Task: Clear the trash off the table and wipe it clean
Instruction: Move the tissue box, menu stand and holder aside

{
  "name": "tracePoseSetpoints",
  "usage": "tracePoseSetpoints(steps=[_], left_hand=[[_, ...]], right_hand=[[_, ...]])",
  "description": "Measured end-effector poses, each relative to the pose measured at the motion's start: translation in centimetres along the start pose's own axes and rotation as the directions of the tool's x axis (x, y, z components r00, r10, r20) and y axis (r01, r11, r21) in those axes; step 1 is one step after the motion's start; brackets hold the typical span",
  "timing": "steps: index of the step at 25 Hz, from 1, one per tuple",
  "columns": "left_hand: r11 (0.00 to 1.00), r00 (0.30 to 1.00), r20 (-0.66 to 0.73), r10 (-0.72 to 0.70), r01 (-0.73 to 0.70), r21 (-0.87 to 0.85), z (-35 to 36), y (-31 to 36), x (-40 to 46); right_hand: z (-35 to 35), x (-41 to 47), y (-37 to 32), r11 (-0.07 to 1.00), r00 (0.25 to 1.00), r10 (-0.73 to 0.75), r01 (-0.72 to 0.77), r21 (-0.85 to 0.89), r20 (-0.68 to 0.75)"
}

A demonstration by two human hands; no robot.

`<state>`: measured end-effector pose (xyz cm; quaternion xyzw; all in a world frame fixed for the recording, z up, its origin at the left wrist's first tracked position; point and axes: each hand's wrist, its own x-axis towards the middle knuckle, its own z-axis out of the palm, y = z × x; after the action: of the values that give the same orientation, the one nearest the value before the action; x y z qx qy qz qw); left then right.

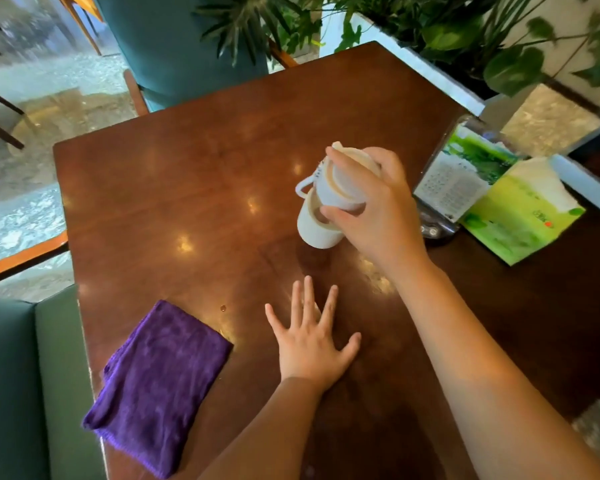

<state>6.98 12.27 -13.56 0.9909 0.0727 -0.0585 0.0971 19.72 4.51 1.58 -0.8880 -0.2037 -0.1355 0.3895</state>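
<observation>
My right hand (pixel 371 206) grips a white paper cup (pixel 340 183) with a handle, tilted over a second white cup (pixel 317 230) that stands on the dark wooden table (pixel 194 188). The upper cup sits partly inside the lower one. Flat on the table nearer to me lies my left hand (pixel 310 336), fingers spread and holding nothing. A folded purple cloth (pixel 156 382) rests at the table's near left edge, left of that hand. A small drop (pixel 223 308) sits on the wood beside the cloth.
A green and yellow tissue box (pixel 523 216) and a clear stand with a printed card (pixel 458 181) sit at the table's right side. Leafy plants (pixel 465 32) line a ledge beyond. A teal chair (pixel 174 46) stands at the far side, a green bench (pixel 25 393) at the left.
</observation>
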Motion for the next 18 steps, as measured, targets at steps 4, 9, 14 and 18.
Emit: tracePoseSetpoints(steps=[4,9,14,18], left_hand=[[1.000,1.000,-0.001,-0.007,0.007,0.031,0.1,0.0,0.0],[1.000,0.999,-0.033,-0.008,0.008,0.012,0.1,0.3,-0.1],[1.000,0.999,-0.039,-0.013,0.014,0.023,0.1,0.3,-0.1],[0.999,0.999,-0.047,-0.018,0.020,0.026,0.2,0.3,-0.1]], right_hand=[[-4.6,-4.9,1.8,0.989,0.995,0.002,-0.016,-0.144,-0.095],[-9.2,-9.7,5.5,0.954,0.958,0.156,-0.209,-0.216,-0.240],[-11.6,-10.9,10.0,0.893,0.871,0.351,-0.422,-0.157,-0.344],[-12.5,-9.2,12.3,0.879,0.845,0.371,-0.453,-0.147,-0.385]])
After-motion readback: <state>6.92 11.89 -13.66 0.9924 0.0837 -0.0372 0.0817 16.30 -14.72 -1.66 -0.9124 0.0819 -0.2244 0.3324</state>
